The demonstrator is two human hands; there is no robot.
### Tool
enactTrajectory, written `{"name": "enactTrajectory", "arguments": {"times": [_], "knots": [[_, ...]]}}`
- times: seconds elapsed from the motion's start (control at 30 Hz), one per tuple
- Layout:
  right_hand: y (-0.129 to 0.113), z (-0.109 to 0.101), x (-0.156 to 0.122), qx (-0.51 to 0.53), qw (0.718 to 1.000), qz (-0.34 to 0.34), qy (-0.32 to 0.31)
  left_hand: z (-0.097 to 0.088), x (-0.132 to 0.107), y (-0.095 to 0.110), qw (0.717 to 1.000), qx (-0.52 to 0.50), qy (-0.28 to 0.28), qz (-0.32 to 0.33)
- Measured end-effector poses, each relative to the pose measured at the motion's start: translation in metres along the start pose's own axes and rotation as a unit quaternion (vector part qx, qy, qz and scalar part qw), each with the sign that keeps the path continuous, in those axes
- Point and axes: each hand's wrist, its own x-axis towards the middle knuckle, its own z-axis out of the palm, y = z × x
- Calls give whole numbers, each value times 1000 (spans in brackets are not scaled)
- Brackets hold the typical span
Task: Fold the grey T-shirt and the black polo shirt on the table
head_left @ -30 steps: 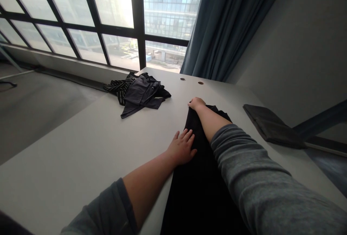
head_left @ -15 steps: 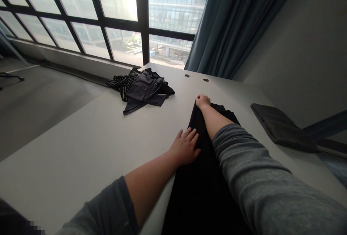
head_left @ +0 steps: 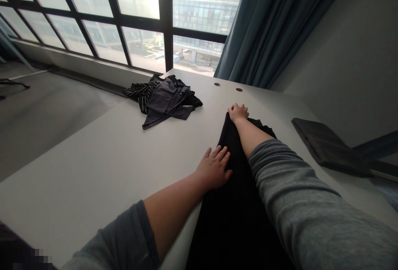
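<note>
A long black garment [head_left: 231, 203] lies stretched along the white table [head_left: 93, 166], running from the near edge toward the far side. My left hand [head_left: 215, 167] rests flat on its left edge, fingers spread and open. My right hand [head_left: 238, 111] reaches to the garment's far end, fingers curled over the cloth there and pressing or gripping it. Both forearms come out of grey sleeves.
A heap of dark clothes [head_left: 166, 99], one striped, lies at the table's far left. A folded dark grey cloth [head_left: 329, 145] sits at the right edge. Two cable holes [head_left: 228, 86] mark the far end. Windows and a blue curtain [head_left: 264, 25] stand behind.
My right hand has slid slightly farther along the garment's far end, and its fingers have spread over the cloth. The left hand has stayed flat on the edge. The view shifted slightly.
</note>
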Motion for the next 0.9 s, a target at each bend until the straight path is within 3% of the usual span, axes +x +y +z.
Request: {"name": "enactTrajectory", "arguments": {"times": [0.07, 0.17, 0.27, 0.33, 0.5, 0.9], "knots": [[3, -10, -3, -1, 999, -33, 27, 1, 0, -1, 1000, 1, 4, 1], [7, -23, -19, -33, 988, -145, 34, 2, 0, -1, 1000, 6, 9, 0], [11, -26, -46, -69, 963, -260, 1, 2, 1, 1, 1000, 11, 6, 0], [13, -20, -65, -96, 949, -297, -38, 2, 1, 1, 1000, 15, 6, 1], [12, 0, -82, -125, 942, -259, -172, 2, 0, 0, 1000, 30, 7, -2], [-1, 13, -41, -97, 954, -223, -174, 4, -8, 12, 999, 44, -13, 0]]}}
